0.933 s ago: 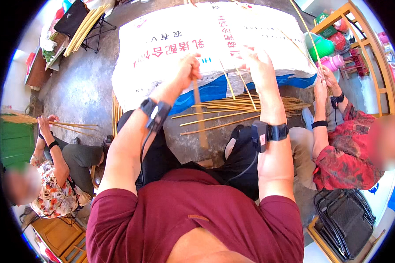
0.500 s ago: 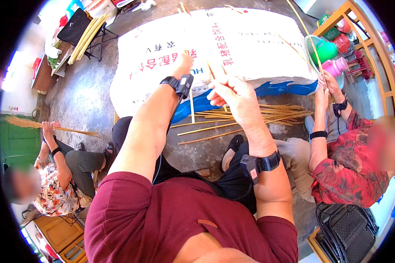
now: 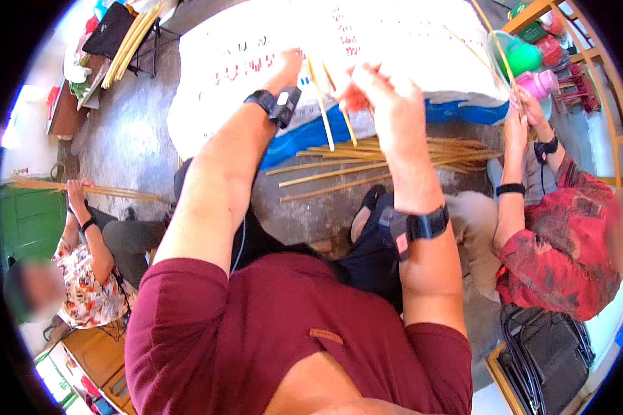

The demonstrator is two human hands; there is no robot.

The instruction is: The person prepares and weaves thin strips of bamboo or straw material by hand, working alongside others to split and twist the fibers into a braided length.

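Over a white woven sheet (image 3: 235,97) with printed marks and a blue edge, my left hand (image 3: 287,68) reaches forward, its fingers closed around the upper end of a pale, thin stalk (image 3: 321,104). A second stalk (image 3: 346,119) slants beside it, past the sheet's near edge. My right hand (image 3: 387,97) is lifted to the right of these stalks, with curled fingers smeared by motion. Whatever its fingertips pinch is too small to make out. Below the sheet, a loose pile of stalks (image 3: 374,155) lies on the floor.
At the right, a co-worker's hands (image 3: 522,111) hold long stalks upright. Another person at the left grips a brush-ended bundle (image 3: 118,191). More stalks (image 3: 135,41) lean on a black folding stool. A green container (image 3: 522,57) and a pink one (image 3: 538,84) stand beside the sheet.
My left hand has moved slightly forward, and the stalks by it have swung to a steeper slant. My right hand has risen and shifted to the right. The left person's bundle has turned.
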